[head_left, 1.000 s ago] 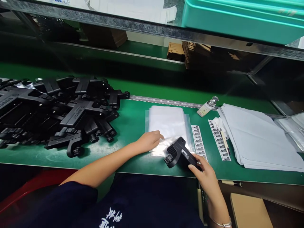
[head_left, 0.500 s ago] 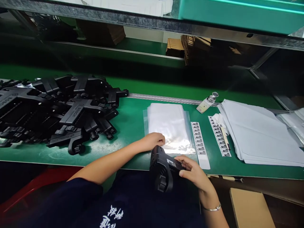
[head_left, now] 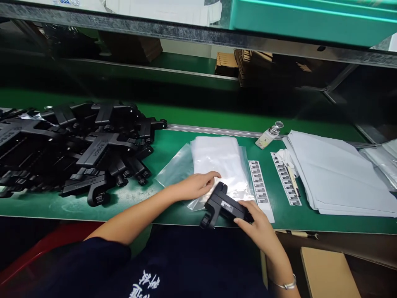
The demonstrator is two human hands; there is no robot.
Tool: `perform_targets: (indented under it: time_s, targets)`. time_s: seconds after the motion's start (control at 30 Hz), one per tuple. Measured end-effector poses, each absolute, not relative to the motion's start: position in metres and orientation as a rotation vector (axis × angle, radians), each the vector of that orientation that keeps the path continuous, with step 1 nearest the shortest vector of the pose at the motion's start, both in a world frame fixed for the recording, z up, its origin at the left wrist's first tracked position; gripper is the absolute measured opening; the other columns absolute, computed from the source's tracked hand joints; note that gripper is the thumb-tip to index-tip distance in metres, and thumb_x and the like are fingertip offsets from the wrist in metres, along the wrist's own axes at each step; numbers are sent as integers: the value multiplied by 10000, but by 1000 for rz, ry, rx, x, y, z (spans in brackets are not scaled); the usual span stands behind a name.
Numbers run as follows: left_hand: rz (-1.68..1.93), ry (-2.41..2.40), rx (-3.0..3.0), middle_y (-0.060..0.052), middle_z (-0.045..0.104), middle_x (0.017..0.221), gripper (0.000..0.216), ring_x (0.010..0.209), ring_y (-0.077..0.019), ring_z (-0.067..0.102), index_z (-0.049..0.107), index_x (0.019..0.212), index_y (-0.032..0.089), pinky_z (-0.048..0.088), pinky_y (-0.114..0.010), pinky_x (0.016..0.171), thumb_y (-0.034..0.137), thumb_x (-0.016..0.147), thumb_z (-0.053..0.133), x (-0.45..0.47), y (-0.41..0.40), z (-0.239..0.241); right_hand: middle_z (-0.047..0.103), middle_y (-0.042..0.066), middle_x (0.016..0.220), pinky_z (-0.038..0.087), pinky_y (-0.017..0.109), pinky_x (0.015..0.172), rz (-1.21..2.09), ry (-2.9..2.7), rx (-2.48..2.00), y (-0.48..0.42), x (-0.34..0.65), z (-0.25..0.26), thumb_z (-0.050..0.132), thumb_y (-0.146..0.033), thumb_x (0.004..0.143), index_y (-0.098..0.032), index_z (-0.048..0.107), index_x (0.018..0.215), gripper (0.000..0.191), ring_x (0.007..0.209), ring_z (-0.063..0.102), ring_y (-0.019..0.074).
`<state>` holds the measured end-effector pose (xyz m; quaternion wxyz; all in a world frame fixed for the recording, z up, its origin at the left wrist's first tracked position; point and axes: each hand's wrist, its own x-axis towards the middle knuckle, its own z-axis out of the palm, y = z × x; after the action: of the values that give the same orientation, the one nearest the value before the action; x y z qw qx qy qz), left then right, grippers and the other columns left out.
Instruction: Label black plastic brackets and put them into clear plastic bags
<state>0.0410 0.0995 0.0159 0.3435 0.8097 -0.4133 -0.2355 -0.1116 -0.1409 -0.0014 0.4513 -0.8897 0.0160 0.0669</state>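
Note:
My right hand (head_left: 257, 225) grips a black plastic tool part (head_left: 225, 205) at the near edge of the green table (head_left: 173, 153). Its front end touches the mouth of a clear plastic bag (head_left: 178, 169). My left hand (head_left: 195, 186) pinches that bag's near edge and has pulled it askew to the left, off a stack of clear bags (head_left: 221, 159). The bag lies flat apart from the raised mouth.
A big heap of black plastic parts (head_left: 77, 149) fills the table's left. Two label strips (head_left: 259, 182) (head_left: 285, 178), a small bottle (head_left: 268, 135) and a stack of white sheets (head_left: 335, 174) lie to the right. A cardboard box (head_left: 327, 273) sits below the table edge.
My right hand pulled the black part back toward me, turned it, then brought it forward to the bag's mouth. My left hand drew the top bag leftward off the stack.

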Motion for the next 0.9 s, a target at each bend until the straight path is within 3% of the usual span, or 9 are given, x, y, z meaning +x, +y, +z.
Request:
perform_targets:
  time_s: [0.23, 0.37, 0.63, 0.9]
  targets:
    - [-786, -774, 1761, 56, 427, 723, 360, 630, -109, 435, 336, 1170, 218, 378, -229, 627, 117, 828, 388, 42, 115, -19, 622, 64, 1081, 497, 351, 899, 372, -124, -1808, -155, -94, -11, 692, -443, 779, -227, 645, 1139, 422, 1016, 608, 240]
    - [-876, -633, 1627, 73, 334, 660, 376, 571, -101, 349, 310, 1160, 216, 331, -220, 569, 113, 812, 407, 35, 125, -19, 635, 56, 1062, 518, 350, 853, 390, -96, -1773, -139, -74, -20, 666, -414, 794, -214, 636, 1122, 385, 965, 626, 226]
    - [-653, -994, 1992, 10, 544, 847, 326, 751, -141, 520, 360, 1235, 208, 402, -266, 728, 211, 910, 379, 21, 125, 29, 611, 82, 1128, 461, 422, 959, 109, -228, -2225, -117, -82, -6, 640, -291, 818, -236, 573, 1204, 395, 1085, 561, 254]
    - [-794, -1183, 2053, 14, 619, 844, 376, 736, -143, 568, 407, 1252, 217, 400, -240, 688, 172, 879, 401, 24, 117, 36, 615, 67, 1134, 479, 381, 944, 296, -318, -2131, -122, -78, -5, 686, -294, 789, -242, 602, 1185, 408, 1060, 591, 240]
